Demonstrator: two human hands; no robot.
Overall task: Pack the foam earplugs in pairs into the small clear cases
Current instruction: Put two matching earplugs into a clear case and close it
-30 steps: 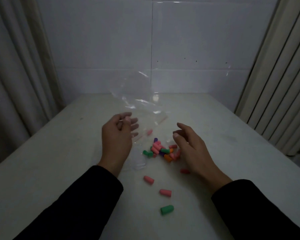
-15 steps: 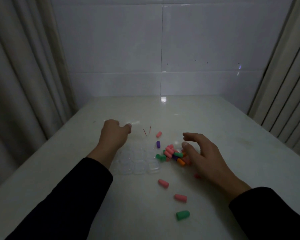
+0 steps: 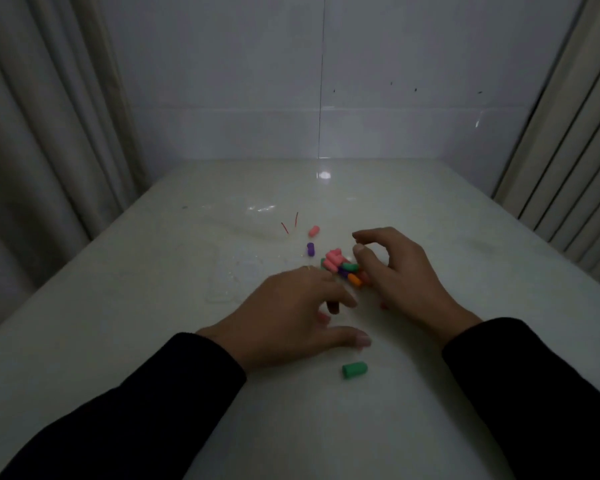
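Pink earplug under left hand, fingers spread loose, grip unclear. Right hand curled, empty, just right of earplug pile. Green earplug lies crosswise just below left thumb. Clear cases left of left hand, which is nearer.

Clear cases barely discernible on the pale desk, left hand blurred, covering pink earplugs, both sleeves cropped at bottom edge
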